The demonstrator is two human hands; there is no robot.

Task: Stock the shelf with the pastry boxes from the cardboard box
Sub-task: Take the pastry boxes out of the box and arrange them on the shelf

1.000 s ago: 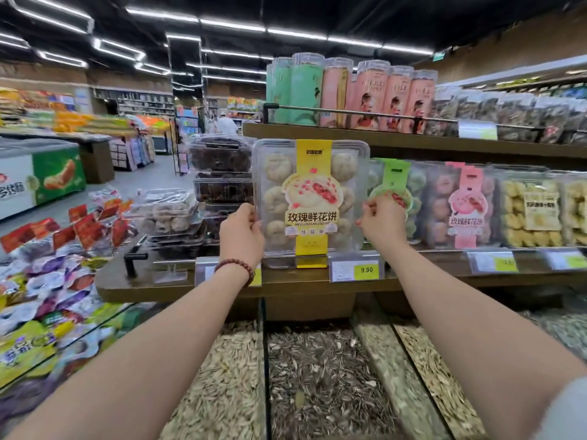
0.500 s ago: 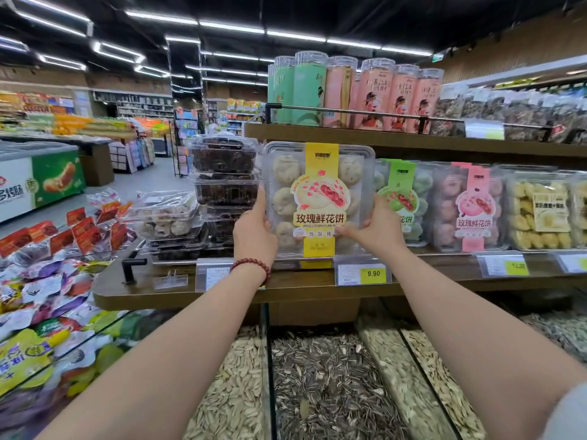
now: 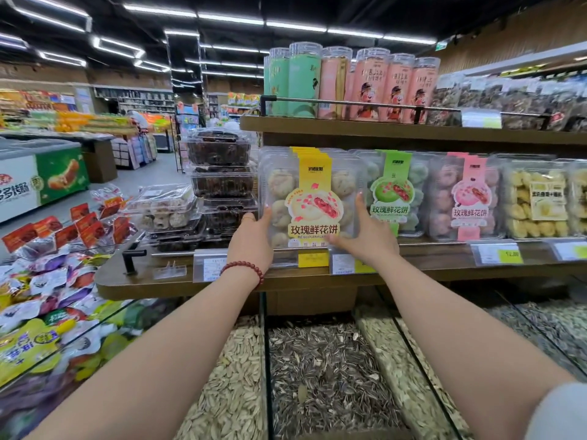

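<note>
A clear pastry box with a yellow label stands upright at the front of a row of like boxes on the wooden shelf. My left hand, a red bead bracelet on its wrist, presses the box's lower left edge. My right hand lies flat against its lower right front, fingers spread. Both hands hold the box against the row behind it. The cardboard box is out of sight.
Green-label boxes, pink-label boxes and yellow pastry boxes stand to the right. Dark pastry tubs are stacked to the left. Tall canisters fill the upper shelf. Seed bins lie below, and packaged snacks at the left.
The yellow-label box has gone deeper into the shelf against its row. My hands slid from its side edges down to its lower front corners, and the view drew closer.
</note>
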